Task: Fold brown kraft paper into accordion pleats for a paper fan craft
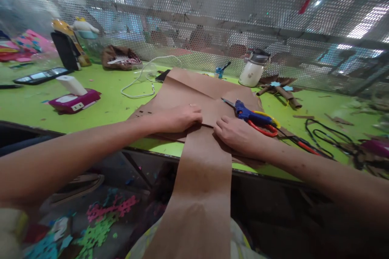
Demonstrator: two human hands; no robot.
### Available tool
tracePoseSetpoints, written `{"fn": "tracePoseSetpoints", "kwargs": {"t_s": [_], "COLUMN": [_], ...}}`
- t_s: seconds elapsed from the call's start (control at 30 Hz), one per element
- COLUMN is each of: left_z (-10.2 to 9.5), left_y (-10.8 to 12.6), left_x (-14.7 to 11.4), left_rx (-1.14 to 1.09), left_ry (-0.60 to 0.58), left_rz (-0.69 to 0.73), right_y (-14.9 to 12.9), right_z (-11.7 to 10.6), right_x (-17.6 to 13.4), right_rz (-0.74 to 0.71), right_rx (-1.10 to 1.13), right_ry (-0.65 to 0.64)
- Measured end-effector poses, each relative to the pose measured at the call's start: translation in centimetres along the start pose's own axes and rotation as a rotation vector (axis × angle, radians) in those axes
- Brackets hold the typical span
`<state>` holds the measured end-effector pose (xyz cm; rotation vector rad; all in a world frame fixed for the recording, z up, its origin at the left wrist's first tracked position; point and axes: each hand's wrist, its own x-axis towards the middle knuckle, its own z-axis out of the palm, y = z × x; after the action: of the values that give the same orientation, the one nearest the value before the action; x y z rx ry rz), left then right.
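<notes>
Both left hand [190, 116] and right hand [233, 134] curl narrowly at the brown paper strip [206, 166], grip unclear; its far end meets the brown sheet [188, 97], its long remainder unfolded.

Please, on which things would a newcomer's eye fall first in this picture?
Probably on the long, smooth strip of brown paper, which runs from between the left hand and the right hand over the near edge of the bright green table. Next, perhaps, on the blue plastic tool beside the right hand, and on the pink, green and blue cut-out scraps at lower left, below the table.
</notes>
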<state>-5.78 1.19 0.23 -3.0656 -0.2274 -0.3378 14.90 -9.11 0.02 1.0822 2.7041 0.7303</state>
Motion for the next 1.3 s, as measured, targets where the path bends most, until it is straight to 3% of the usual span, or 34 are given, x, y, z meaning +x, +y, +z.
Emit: {"fn": "tracePoseSetpoints", "kwargs": {"t_s": [0.13,0.33,0.43,0.53,0.63,0.7,0.87,1.03,1.1,1.2,1.3], "left_z": [0.9,-0.5,-1.0,-1.3,-2.0,-2.5,-2.4,-1.8,-1.6,-1.7,-1.8], "left_y": [-0.8,1.4,1.8,1.3,0.4,-0.1,-0.4,0.2,0.5,1.0,1.2], "left_x": [0.5,0.1,-0.2,0.0,1.2,2.3,3.8,3.0,2.7,2.6,2.6], "left_rx": [-0.07,0.165,0.191,0.071,-0.166,-0.294,-0.579,-0.767,-0.876,-0.986,-0.961], "left_ry": [0.018,0.023,-0.016,-0.049,-0.142,-0.127,-0.139,-0.105,-0.108,-0.102,-0.1], "left_rz": [-0.076,0.162,0.184,0.044,-0.194,-0.373,-0.413,-0.372,-0.416,-0.52,-0.55], "right_y": [-0.1,0.1,0.1,0.0,-0.2,-0.2,0.1,0.4,0.5,0.6,0.9], "right_z": [-0.2,-0.3,-0.5,-0.5,-0.5,-0.5,-0.6,0.3,0.9,1.5,1.3], "right_x": [-0.2,-0.5,-0.5,-0.5,-0.5,-0.5,-0.8,-0.8,-0.6,-0.5,-0.6], "right_rz": [0.043,0.003,-0.048,-0.036,0.024,0.059,0.137,0.258,0.306,0.37,0.45], "right_rx": [0.002,0.001,-0.021,-0.037,-0.051,-0.058,0.004,0.052,0.106,0.294,0.617], "right_ry": [0.023,0.011,-0.016,-0.02,0.024,0.076,0.21,0.323,0.364,0.433,0.511]}}
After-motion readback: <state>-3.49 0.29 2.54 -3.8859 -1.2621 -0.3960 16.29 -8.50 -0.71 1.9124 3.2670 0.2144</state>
